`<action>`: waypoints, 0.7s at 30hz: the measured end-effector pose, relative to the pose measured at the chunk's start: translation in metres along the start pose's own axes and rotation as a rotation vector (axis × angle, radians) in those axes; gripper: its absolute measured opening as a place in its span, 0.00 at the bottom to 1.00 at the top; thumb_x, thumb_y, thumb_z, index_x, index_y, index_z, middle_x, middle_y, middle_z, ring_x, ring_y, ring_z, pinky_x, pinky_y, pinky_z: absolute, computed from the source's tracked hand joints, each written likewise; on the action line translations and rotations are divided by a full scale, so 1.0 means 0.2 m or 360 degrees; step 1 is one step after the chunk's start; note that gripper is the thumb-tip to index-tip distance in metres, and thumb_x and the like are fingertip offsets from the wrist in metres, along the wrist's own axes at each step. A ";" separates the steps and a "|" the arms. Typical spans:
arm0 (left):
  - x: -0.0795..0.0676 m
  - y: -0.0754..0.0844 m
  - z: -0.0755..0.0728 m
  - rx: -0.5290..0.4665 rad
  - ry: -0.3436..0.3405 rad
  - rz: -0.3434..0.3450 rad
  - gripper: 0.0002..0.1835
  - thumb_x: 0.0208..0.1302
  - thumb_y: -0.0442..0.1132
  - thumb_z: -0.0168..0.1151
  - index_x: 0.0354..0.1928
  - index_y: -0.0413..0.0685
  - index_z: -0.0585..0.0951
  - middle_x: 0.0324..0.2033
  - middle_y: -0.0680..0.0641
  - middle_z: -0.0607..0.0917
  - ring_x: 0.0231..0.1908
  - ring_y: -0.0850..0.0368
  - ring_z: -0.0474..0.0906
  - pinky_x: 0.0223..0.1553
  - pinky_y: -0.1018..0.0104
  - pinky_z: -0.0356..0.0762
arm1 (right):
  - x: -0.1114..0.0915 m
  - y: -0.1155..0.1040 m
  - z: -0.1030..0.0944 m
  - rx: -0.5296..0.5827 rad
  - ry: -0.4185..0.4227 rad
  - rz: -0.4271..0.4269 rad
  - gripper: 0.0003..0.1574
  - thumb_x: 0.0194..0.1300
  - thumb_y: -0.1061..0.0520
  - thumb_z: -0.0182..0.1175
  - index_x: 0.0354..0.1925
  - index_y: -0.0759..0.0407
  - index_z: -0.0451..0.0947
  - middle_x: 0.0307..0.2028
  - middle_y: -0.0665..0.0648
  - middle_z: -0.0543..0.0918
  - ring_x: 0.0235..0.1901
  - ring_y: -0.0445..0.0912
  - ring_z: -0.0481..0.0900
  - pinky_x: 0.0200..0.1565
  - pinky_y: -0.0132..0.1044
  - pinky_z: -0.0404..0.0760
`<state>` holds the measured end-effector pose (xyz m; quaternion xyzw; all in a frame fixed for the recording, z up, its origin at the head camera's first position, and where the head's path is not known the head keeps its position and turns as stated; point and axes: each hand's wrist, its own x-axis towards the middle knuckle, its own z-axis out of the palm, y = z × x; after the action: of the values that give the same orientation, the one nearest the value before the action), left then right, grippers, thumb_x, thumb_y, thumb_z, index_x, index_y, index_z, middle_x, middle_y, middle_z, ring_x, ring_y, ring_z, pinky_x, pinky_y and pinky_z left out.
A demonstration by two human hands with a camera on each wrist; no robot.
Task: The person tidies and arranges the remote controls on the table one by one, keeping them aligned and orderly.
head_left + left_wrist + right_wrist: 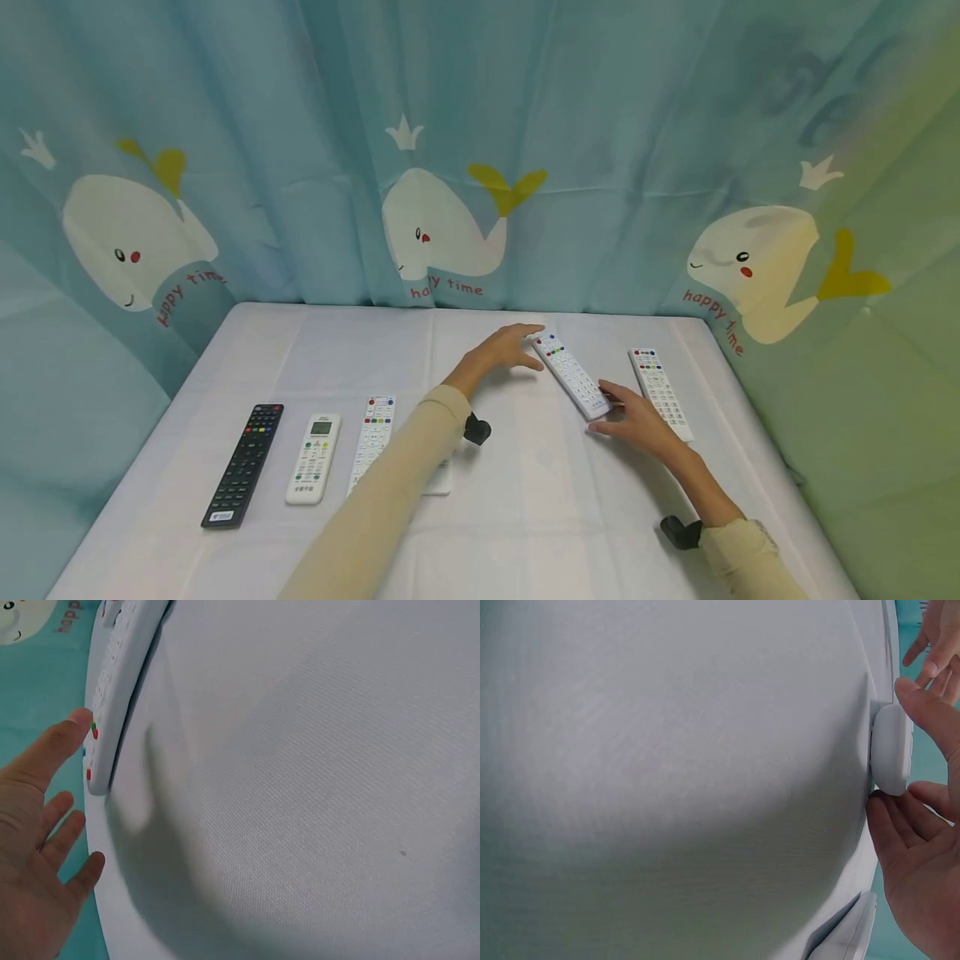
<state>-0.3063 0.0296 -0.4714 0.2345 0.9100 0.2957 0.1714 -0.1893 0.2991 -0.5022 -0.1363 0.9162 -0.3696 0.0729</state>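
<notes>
A white remote control with coloured buttons lies slanted between my two hands, toward the back of the table. At its far end my left hand is spread, thumb and fingers apart; in the left wrist view the thumb is beside the remote's edge and the other fingers are off it. My right hand has thumb and fingertips at opposite sides of the remote's near end. In the right wrist view, that rounded end of the white remote sits between the thumb and the curled fingers.
Another white remote lies right of my right hand. On the left are a black remote, a white remote with a small screen and a white remote partly behind my left sleeve. A whale-print curtain borders the white-covered table.
</notes>
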 end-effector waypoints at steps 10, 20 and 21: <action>0.05 0.02 0.01 0.0047 -0.0024 -0.0038 0.47 0.60 0.49 0.73 0.77 0.51 0.60 0.74 0.47 0.62 0.73 0.49 0.54 0.71 0.56 0.52 | 0.03 -0.01 0.00 -0.0026 -0.0003 0.0007 0.51 0.56 0.55 0.75 0.68 0.77 0.62 0.62 0.76 0.72 0.52 0.62 0.78 0.53 0.54 0.77; 0.08 0.03 0.05 0.0168 -0.0089 -0.0086 0.48 0.60 0.51 0.73 0.77 0.49 0.59 0.74 0.44 0.61 0.73 0.49 0.55 0.71 0.57 0.53 | 0.02 0.00 0.01 -0.0068 0.0017 0.0066 0.51 0.55 0.56 0.76 0.68 0.76 0.64 0.59 0.74 0.74 0.51 0.60 0.79 0.51 0.52 0.78; 0.08 0.03 0.06 0.0198 -0.0085 -0.0084 0.48 0.60 0.51 0.73 0.77 0.48 0.59 0.74 0.44 0.62 0.73 0.49 0.56 0.71 0.57 0.54 | 0.02 0.00 0.01 -0.0076 0.0014 0.0062 0.51 0.55 0.55 0.76 0.68 0.76 0.64 0.59 0.74 0.74 0.51 0.59 0.79 0.51 0.51 0.78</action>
<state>-0.3130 0.0486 -0.4790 0.2285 0.9276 0.2277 0.1886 -0.1925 0.2962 -0.5038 -0.1184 0.9276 -0.3467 0.0728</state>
